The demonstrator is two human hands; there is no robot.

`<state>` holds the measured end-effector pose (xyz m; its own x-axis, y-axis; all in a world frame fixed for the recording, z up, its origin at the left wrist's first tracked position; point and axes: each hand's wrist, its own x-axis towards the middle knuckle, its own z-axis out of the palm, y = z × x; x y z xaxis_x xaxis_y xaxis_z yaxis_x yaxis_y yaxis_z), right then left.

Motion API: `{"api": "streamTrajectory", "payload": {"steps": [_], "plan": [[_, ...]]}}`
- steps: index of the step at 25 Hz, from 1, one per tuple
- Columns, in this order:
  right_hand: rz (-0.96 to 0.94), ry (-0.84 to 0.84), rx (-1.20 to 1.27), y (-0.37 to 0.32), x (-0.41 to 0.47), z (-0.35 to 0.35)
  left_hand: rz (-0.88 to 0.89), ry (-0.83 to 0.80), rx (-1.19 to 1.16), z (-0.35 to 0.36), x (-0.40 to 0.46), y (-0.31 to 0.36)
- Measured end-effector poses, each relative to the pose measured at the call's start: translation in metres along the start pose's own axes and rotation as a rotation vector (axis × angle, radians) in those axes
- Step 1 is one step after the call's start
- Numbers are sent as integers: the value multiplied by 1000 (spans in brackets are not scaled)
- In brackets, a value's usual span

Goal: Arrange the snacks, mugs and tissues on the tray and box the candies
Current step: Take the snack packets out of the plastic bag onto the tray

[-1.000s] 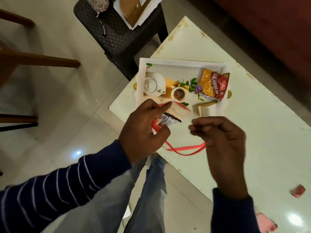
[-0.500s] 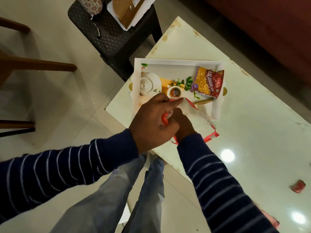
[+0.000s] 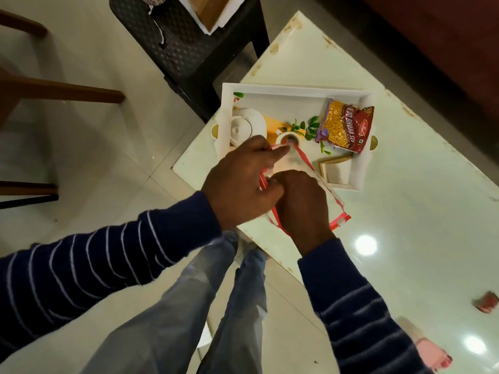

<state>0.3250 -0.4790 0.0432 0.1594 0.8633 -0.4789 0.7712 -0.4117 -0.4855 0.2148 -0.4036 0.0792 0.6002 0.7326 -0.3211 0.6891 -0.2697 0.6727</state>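
pale counter [image 3: 405, 211]: tray [image 3: 291, 90] holds only snack packet [image 3: 344, 128]; left hand [image 3: 240, 182] grips the red-handled bag [image 3: 302, 168], right hand [image 3: 299, 203] reaching inside, fingers unclear.

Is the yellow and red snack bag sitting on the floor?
No, the snack bag lies inside the white tray on the table.

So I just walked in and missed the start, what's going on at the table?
A person is working both hands into a clear bag with red handles at the table's near edge: left hand pinches its rim, right hand reaches inside. Behind it, the white tray already holds a snack packet.
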Motion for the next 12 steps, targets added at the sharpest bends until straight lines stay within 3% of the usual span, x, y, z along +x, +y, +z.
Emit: {"api": "streamTrajectory", "payload": {"steps": [2, 5, 8, 12], "plan": [[67, 213, 55, 4, -16, -24, 2, -19, 73, -12, 16, -6], [110, 453, 516, 17, -30, -62, 18, -10, 111, -26, 37, -6], [298, 540, 1026, 42, -29, -84, 21, 34, 122, -39, 53, 4], [407, 555, 1312, 72, -18, -92, 113, 3, 228, -61, 70, 21]]}}
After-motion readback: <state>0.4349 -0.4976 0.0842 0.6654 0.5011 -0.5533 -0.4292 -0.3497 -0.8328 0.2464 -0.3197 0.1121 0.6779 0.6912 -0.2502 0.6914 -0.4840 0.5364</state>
